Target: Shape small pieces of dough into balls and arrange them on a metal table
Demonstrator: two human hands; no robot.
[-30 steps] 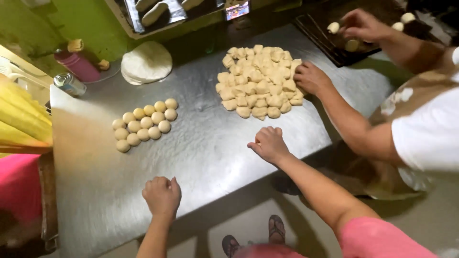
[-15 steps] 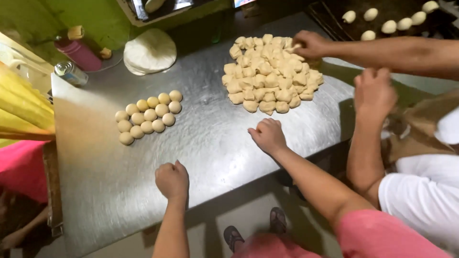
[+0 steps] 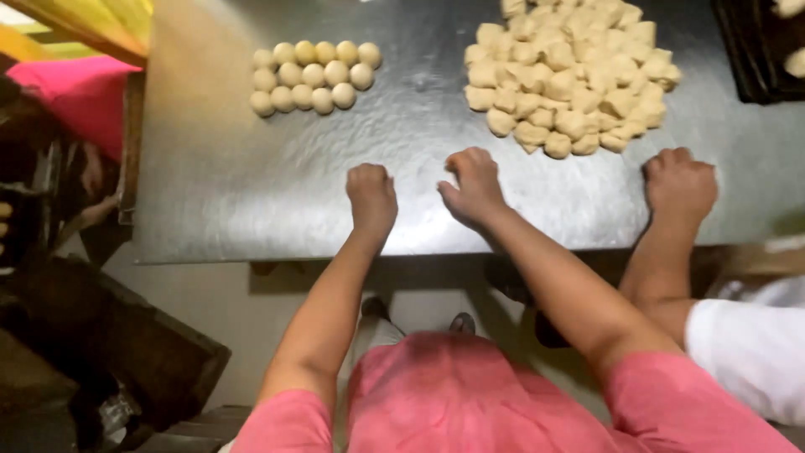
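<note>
**Head view: two cupped hands pressed on a steel table between formed and unformed dough**

Head view, seen from above. A steel table (image 3: pixel 251 193) is being shown filling most of the frame, its surface dusted pale. A pink shirt (image 3: pixel 503 403) is being worn by the person, seen at the bottom edge. At the upper right of the table, a heap of rough dough pieces (image 3: pixel 574 80) is being kept, irregular and piled on one another. A dark tray (image 3: pixel 755 59) is being cut off by the right edge, just beside the heap. At the upper left, a cluster of rounded dough balls (image 3: pixel 312 75) is being kept in two neat rows, well apart from the heap.

Near the front edge of the table, the left hand (image 3: pixel 371 195) is being held knuckles-up, its fingers curled together into a loose fist against the steel; whether anything is enclosed under it cannot be told. Just beside it, the right hand (image 3: pixel 471 186) is being pressed down with its fingers bent and drawn together in a cup; whether dough is lying beneath the palm is hidden. Farther right, a co-worker's hand (image 3: pixel 679 186) is being rested in the same curled way, near the lower side of the heap, below a white sleeve (image 3: pixel 755 352).
</note>
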